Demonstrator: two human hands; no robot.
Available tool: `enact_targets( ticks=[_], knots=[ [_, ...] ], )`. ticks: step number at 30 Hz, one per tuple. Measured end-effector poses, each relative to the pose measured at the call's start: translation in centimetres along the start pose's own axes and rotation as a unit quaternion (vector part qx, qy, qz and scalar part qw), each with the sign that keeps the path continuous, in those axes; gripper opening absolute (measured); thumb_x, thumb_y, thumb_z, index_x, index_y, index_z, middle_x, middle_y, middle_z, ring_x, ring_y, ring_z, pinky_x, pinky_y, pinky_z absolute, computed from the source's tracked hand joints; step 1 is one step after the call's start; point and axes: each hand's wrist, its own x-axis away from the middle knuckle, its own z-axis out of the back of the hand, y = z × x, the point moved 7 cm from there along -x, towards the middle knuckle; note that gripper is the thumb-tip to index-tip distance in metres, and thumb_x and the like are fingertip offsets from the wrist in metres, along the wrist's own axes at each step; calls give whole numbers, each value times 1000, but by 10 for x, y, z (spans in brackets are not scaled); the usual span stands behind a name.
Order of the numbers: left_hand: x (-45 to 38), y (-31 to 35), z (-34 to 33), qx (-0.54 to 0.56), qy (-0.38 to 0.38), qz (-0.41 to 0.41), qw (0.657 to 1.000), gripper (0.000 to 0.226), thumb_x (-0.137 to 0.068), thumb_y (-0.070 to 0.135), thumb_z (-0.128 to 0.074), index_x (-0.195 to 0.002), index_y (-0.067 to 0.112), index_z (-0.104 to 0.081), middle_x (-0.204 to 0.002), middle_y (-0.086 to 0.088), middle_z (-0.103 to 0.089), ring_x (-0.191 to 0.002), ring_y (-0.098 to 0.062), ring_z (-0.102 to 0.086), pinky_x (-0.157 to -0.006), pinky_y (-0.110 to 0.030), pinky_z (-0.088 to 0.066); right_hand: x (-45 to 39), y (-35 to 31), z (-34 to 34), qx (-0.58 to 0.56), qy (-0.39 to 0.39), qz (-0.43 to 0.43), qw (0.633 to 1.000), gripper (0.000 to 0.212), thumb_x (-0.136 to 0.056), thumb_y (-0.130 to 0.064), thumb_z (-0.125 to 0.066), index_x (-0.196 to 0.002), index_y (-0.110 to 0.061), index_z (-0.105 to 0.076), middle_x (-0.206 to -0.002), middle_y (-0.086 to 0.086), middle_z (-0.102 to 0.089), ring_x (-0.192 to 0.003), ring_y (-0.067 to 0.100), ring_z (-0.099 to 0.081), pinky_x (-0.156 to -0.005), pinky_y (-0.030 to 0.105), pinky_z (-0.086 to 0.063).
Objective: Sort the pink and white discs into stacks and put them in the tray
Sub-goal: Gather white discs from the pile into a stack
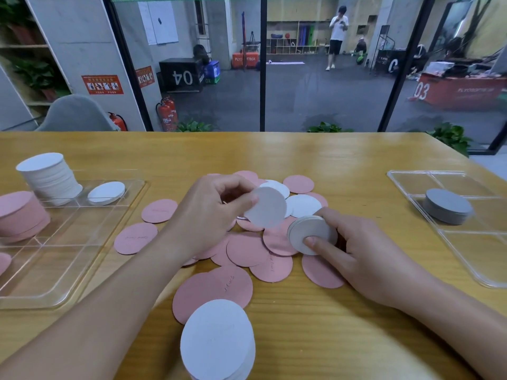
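We are holding one flat white round disc (265, 207) up between the thumb and curled fingers of our left hand (211, 212), tilted above the loose heap of pink and white discs (247, 250) lying in the middle of the yellow wooden table (343, 311). Our right hand (359, 253) is gripping a small stack of white discs (311, 234) — thumb pressing on top, fingers curled round the far edge — resting on the heap. A clear plastic compartment tray (55, 270) is sitting at the left, holding a tall stack of white discs (49, 176), a short white stack (106, 192) beside it and a pink stack (20, 215) in front. Nearest us, another white stack (218, 341) is lying on the table. A second clear tray (480, 256) at the right is holding a grey stack (447, 205).
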Motion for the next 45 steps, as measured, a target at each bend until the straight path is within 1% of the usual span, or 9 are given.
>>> enact_targets(
  ticks=[9,11,15,20,25,29,34,38,45],
  knots=[
    [11,11,-42,48,-139,-47,988,22,-108,3,-67,-114,13,-85,-102,0,-84,-96,-23,-79,-95,-39,-63,0,-4,2,19,16,5,1000,7,-105,-36,-66,-107,-33,-60,-88,-13,-63,-78,15,-57,-64,22,-42],
    [13,11,-50,3,-165,-66,984,28,-108,4,-66,-120,21,-85,-113,12,-83,-111,-13,-77,-102,-34,-59,-1,-5,-3,39,-5,17,999,13,-105,-34,-65,-95,-31,-57,-87,-13,-60,-78,14,-55,-64,24,-41],
    [1,2,-43,-195,-67,-138,969,26,-107,16,-71,-121,33,-84,-116,25,-77,-121,-9,-58,-103,-32,-48,0,-2,-6,43,-15,7,999,24,-106,-38,-62,-89,-27,-49,-84,-13,-57,-72,14,-51,-63,28,-40],
    [-6,-14,-44,-296,-113,-78,945,32,-115,31,-55,-144,32,-69,-148,21,-62,-138,-10,-43,-119,-38,-36,1,-4,-6,31,-21,12,999,26,-106,-38,-62,-89,-25,-47,-82,-10,-56,-72,16,-49,-64,31,-41],
    [-5,-23,-40,-356,-130,-55,924,35,-112,39,-38,-102,23,-67,-103,8,-67,-111,-19,-53,-98,-44,-48,1,-3,-4,27,-27,14,999,27,-106,-39,-62,-91,-20,-50,-78,-6,-56,-72,18,-49,-67,38,-43],
    [-3,-17,-23,-348,-74,-39,934,25,-105,35,-55,-84,31,-66,-88,10,-61,-95,-13,-55,-83,-43,-52,1,-3,-3,24,-26,13,999,25,-106,-38,-63,-90,-22,-50,-80,-7,-56,-72,18,-49,-67,37,-42],
    [-3,-22,-16,-298,-32,-13,954,6,-105,36,-64,-106,36,-70,-112,18,-68,-109,-11,-57,-93,-41,-52,1,-2,-3,22,-25,12,999,25,-106,-38,-64,-91,-22,-51,-81,-6,-56,-71,18,-48,-65,35,-42],
    [0,-26,-18,-318,-48,30,946,43,-103,54,-65,-142,37,-64,-138,16,-54,-136,-12,-38,-103,-31,-37,1,-2,-3,20,-24,14,999,26,-106,-38,-64,-89,-24,-50,-80,-8,-56,-69,16,-47,-63,33,-40],
    [0,-22,-17,-318,-33,32,947,36,-96,53,-74,-128,38,-66,-128,17,-55,-127,-13,-42,-100,-32,-40,1,-2,-3,26,-22,17,999,27,-106,-38,-64,-87,-25,-50,-80,-8,-56,-70,16,-48,-63,31,-39]
  ],
)
